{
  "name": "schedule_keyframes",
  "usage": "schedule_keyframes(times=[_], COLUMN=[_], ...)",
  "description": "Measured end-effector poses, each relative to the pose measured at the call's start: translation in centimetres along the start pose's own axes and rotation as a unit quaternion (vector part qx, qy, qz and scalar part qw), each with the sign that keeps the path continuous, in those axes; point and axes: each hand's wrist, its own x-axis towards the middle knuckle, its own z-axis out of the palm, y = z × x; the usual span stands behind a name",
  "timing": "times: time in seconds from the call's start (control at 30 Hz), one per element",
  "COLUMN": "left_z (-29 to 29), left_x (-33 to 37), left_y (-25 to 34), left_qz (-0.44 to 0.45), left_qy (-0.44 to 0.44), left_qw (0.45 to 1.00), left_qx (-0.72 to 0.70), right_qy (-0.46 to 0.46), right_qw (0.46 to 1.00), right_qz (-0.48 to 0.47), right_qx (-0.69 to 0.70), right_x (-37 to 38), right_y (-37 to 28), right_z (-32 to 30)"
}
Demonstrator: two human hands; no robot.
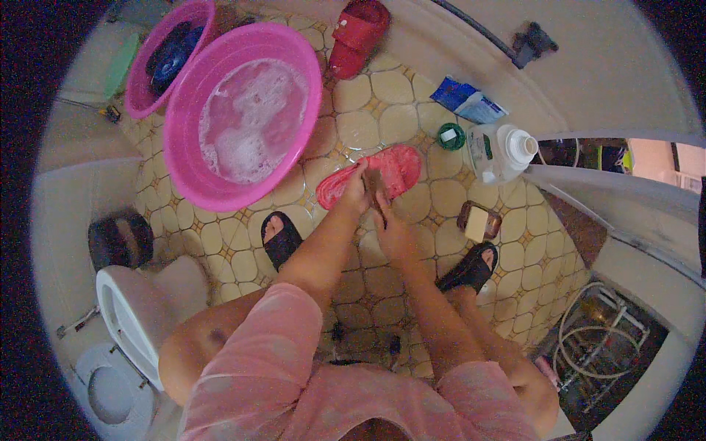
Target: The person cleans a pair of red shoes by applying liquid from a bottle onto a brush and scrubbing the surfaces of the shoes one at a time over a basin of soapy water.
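Note:
A red slide slipper (406, 163) smeared with white foam is held low over the tiled floor, in the middle of the view. My left hand (356, 192) is closed at its near side, fingers partly hidden. My right hand (392, 234) grips a brown scrub brush (374, 192), which lies across the slipper and touches it. The brush's bristles cannot be made out. A matching red slipper (359, 38) rests on the floor farther off, by the wall.
At the left, a large pink basin (179, 151) holds sudsy water, with a smaller pink basin (134, 88) containing dark blue things behind it. At the right are a blue packet (468, 101), a white bottle (494, 153), a green cap (451, 136) and a soap bar (476, 223) in a brown dish.

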Motion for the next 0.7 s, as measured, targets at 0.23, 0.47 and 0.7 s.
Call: schedule_keyframes(times=[0.23,0.47,0.7], left_z=[1.1,-0.4,4.0], left_x=[-1.0,0.5,-2.5], left_y=[0.4,0.9,-1.2], left_qz=[-0.078,-0.070,-0.097], left_qy=[-0.004,-0.066,-0.041], left_qw=[0.997,0.990,0.992], left_qx=[-0.014,-0.107,-0.066], right_qy=[0.015,0.015,0.104], right_qw=[0.999,0.999,0.994], right_qz=[0.021,0.030,-0.040], right_qx=[0.043,0.035,-0.010], right_x=[0.9,2.6,1.6], right_y=[-0.9,-3.7,0.1], right_z=[-0.5,-1.2,-2.0])
